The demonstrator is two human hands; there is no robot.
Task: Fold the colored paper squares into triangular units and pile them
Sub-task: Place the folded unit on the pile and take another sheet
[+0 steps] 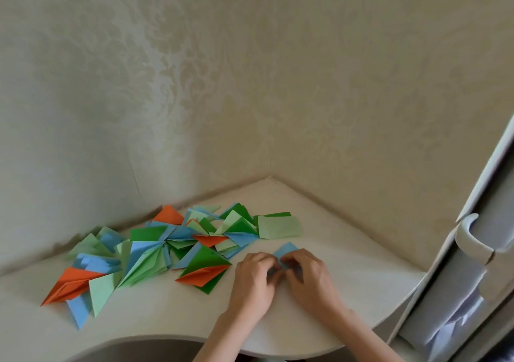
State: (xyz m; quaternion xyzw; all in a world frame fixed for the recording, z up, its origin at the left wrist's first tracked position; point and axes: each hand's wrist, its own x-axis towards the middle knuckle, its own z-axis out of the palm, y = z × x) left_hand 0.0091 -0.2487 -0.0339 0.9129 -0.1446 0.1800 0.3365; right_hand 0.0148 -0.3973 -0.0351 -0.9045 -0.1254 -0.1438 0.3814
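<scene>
A small light-blue paper (286, 250) lies on the white table (167, 314), partly folded, its far corner sticking out beyond my fingers. My left hand (254, 281) and my right hand (308, 278) sit side by side on it, fingertips curled down and pinching the paper between them. To the left spreads a pile of folded triangular units (167, 247) in orange, dark green, light green and blue. A light-green unfolded sheet (279, 227) lies at the pile's far right end, on top of a dark-green one.
The table fits into a corner of two wallpapered walls (250, 83). Its front edge curves inward near my body. A white cabinet with a curved handle (472, 239) stands close on the right.
</scene>
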